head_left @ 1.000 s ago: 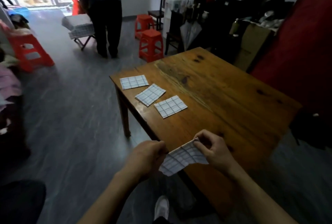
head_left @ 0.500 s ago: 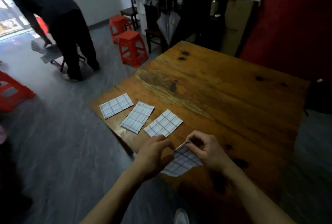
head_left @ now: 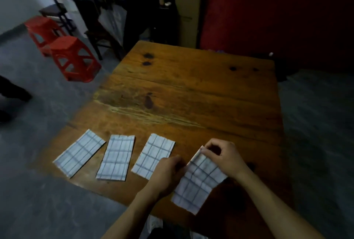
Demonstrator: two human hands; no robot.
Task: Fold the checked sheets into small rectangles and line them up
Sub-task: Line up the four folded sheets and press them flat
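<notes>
On folded sheet (head_left: 199, 181): both hands, pinching.

Far table (head_left: 201, 89) bare; folded sheets (head_left: 117, 157) crowd near-left edge

White blue-checked sheets (head_left: 199, 181); brown table (head_left: 191, 95)

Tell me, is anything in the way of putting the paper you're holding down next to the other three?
Nothing visible is. The fourth checked sheet, held by the left hand and right hand, is at the row's right end. The bare wooden table lies beside the nearest folded sheet.
</notes>
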